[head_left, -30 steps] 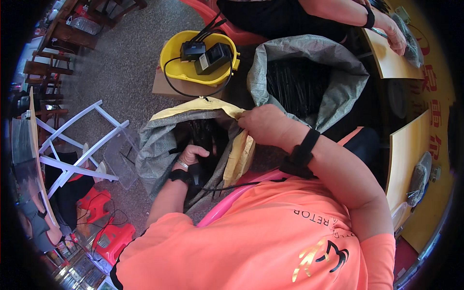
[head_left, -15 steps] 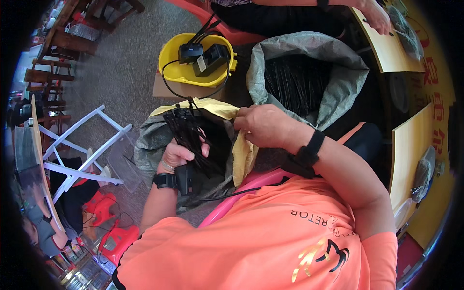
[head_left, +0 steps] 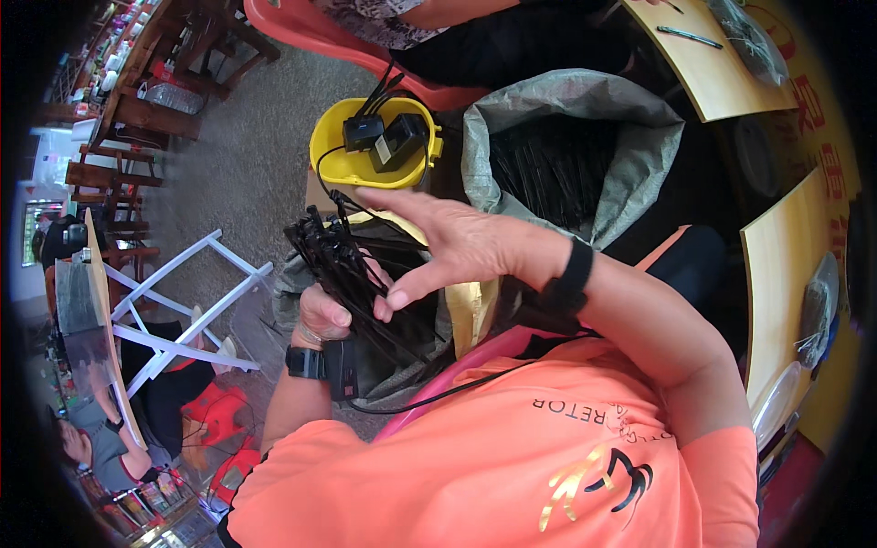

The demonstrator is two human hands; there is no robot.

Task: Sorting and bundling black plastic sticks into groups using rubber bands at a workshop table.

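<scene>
My left hand (head_left: 322,313) is closed around a bundle of thin black plastic strips (head_left: 322,245) with knobbed ends, held tilted over an open sack. Beside it, my right hand (head_left: 461,239) is open, thumb and fingers spread, the thumb close to the bundle. Whether the thumb touches the strips I cannot tell. Under my hands is the grey sack with a yellow lining (head_left: 468,315), its mouth partly hidden by them. Farther off to the right, a second grey woven sack (head_left: 653,151) stands open, holding many thin black strips (head_left: 553,173).
A yellow tub (head_left: 333,171) with black boxes and cables stands beyond my hands. A person on a red chair (head_left: 315,41) sits at the far side. Pale boards (head_left: 776,265) with plastic-wrapped bundles lie on the right. A white folding frame (head_left: 169,342) stands on the left.
My right hand has let go of the sack's yellow edge and moved left over the bundle, fingers spreading. My left hand still holds the strips. The other person's hand has left the far board.
</scene>
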